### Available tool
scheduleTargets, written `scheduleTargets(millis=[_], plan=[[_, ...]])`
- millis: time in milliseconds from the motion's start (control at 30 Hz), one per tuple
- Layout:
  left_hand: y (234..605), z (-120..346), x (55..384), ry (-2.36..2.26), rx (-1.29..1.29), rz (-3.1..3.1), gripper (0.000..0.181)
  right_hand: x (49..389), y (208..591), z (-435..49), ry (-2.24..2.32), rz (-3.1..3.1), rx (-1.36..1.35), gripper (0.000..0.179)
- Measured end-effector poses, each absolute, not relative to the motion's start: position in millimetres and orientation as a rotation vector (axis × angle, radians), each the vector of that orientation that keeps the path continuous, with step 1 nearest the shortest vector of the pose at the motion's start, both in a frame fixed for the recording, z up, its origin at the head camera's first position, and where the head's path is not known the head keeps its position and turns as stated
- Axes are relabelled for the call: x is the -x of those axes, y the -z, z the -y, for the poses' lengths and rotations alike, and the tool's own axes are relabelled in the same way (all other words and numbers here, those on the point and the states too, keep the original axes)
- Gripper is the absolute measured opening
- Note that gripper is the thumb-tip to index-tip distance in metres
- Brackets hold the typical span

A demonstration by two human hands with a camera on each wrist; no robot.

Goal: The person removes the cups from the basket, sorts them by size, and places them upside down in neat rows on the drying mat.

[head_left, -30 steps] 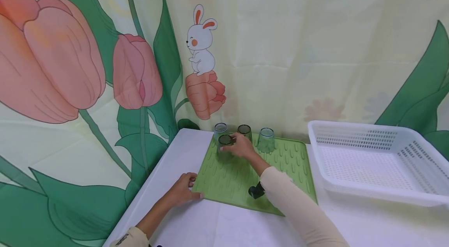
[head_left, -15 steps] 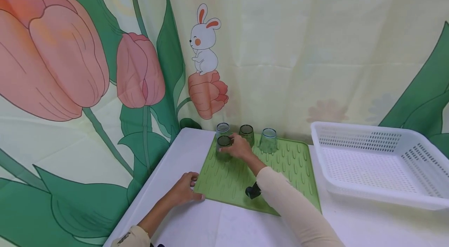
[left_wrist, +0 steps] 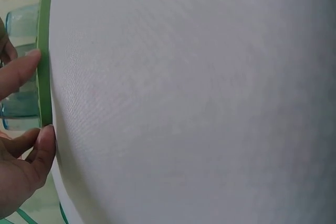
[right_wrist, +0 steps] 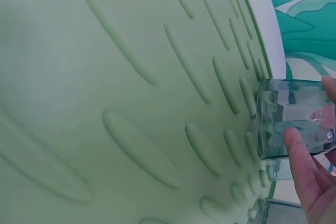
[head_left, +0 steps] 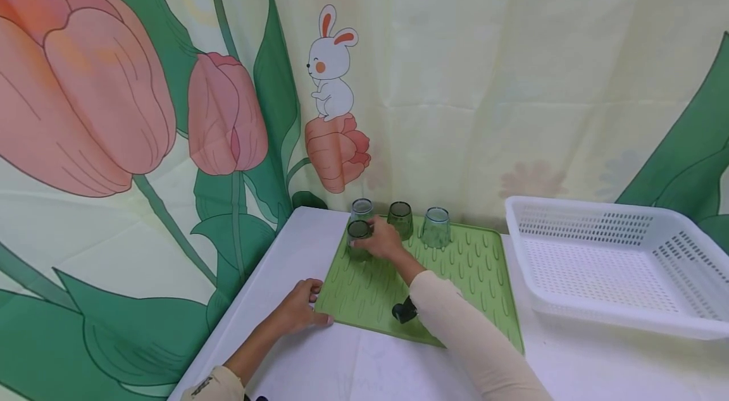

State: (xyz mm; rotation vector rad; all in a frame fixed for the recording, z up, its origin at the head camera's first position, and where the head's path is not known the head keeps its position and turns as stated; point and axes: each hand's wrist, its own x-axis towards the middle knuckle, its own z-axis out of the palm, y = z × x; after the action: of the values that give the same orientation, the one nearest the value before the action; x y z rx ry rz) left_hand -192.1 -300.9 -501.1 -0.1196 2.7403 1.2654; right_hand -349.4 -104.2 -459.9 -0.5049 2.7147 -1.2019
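Observation:
My right hand (head_left: pixel 383 240) holds a dark-tinted drinking glass (head_left: pixel 357 251) at the left side of a green ridged mat (head_left: pixel 370 300). In the right wrist view, thumb and fingers lie on either side of the glass (right_wrist: pixel 299 103), whose wide end meets the mat. Just behind it stands a bluish glass (head_left: pixel 361 207), partly hidden. Farther right along the back edge are another dark glass (head_left: pixel 402 224) and a clear bluish glass (head_left: pixel 436 231). My left hand (head_left: pixel 296 307) rests at the mat's front left corner, fingers by the side edge and thumb at the front edge.
A white perforated plastic basket (head_left: pixel 604 311) sits to the right of the mat on the white-covered table (head_left: pixel 342 366). Behind the table hangs a curtain (head_left: pixel 444 72) printed with tulips and a rabbit. The table's left edge runs close beside my left hand.
My right hand has shifted the dark glass slightly to the left on the mat. My left hand stays at the corner. The head view has turned a little.

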Motion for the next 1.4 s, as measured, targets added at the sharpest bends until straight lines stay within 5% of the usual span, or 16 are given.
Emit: scheduleTargets(millis=[467, 933, 1400], plan=[[501.5, 300.8, 193.2, -1.215, 0.115, -2.763, 0.078, 346.4, 461.1, 108.4, 1.23, -2.721, 0.515, 0.067], [501.6, 303.0, 191.3, -1.255, 0.112, -2.748, 0.08, 335.2, 453.1, 82.9, 1.125, -2.743, 0.531, 0.085], [498.0, 303.1, 189.5, -1.247, 0.09, -2.741, 0.082, 312.3, 436.0, 43.0, 1.139, -2.74, 0.631, 0.075]])
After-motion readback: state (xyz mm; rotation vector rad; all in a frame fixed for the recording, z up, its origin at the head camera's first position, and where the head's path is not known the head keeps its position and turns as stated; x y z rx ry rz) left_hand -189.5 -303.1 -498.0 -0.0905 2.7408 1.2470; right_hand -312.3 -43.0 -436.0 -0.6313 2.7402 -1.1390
